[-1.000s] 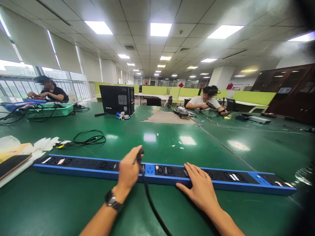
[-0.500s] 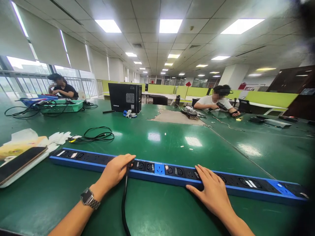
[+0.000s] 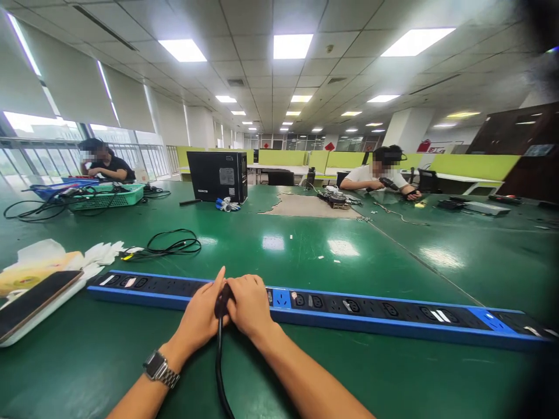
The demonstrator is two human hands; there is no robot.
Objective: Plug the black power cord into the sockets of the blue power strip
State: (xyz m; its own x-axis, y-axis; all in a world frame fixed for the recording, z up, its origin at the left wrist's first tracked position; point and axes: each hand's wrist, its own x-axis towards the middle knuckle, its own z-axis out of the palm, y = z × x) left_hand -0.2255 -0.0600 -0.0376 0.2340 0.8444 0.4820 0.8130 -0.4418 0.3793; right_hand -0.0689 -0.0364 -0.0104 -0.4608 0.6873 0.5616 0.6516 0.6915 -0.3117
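A long blue power strip (image 3: 332, 323) with black and blue sockets lies across the green table. Over its left-centre part, my left hand (image 3: 203, 308) is closed on a black plug (image 3: 223, 299), whose thick power cord (image 3: 219, 361) hangs toward the near edge. My right hand (image 3: 253, 302) is closed around the same plug from the other side, its fingers curled beside my left thumb. The plug is at the strip's sockets; my hands hide how far in it sits. A watch (image 3: 161, 368) is on my left wrist.
To the left lie a phone (image 3: 39, 302), white tissues (image 3: 102, 256) and a coiled black cable (image 3: 174, 247). Farther back stand a green basket (image 3: 109, 199) of cables and a black computer case (image 3: 216, 174). Two people (image 3: 109, 166) (image 3: 375, 174) sit across the table.
My right hand has left the right part of the power strip and moved left to the plug, closing on it beside my left hand. The view has shifted slightly.
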